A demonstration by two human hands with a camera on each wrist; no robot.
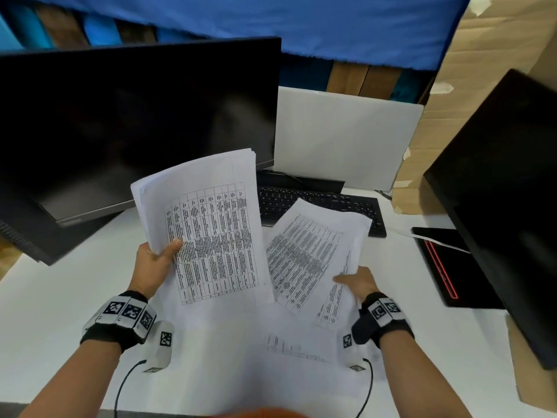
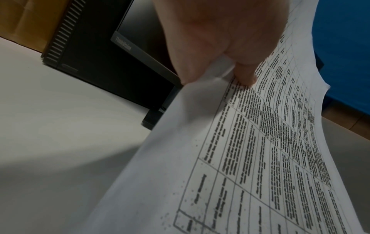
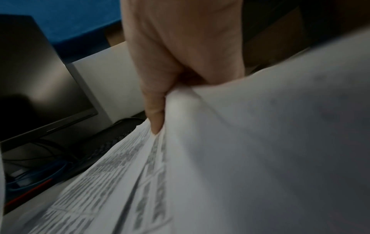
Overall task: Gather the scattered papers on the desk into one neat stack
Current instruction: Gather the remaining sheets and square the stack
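My left hand (image 1: 156, 260) grips a bundle of several printed sheets (image 1: 211, 224) by its left edge, thumb on top, lifted above the white desk (image 1: 60, 297). In the left wrist view the thumb (image 2: 245, 76) presses on the top sheet (image 2: 260, 142). My right hand (image 1: 358, 282) pinches a smaller set of printed sheets (image 1: 313, 254) at their right edge, tilted over the keyboard's near side. The right wrist view shows the thumb (image 3: 155, 114) on those sheets (image 3: 260, 150). Another faintly printed sheet (image 1: 286, 348) lies flat on the desk between my wrists.
A dark monitor (image 1: 135, 125) stands at the back left, a black keyboard (image 1: 319, 206) behind the papers, a white board (image 1: 343, 137) at the back. A black pad with a red line (image 1: 443, 267) and a second dark screen (image 1: 506, 191) are at the right.
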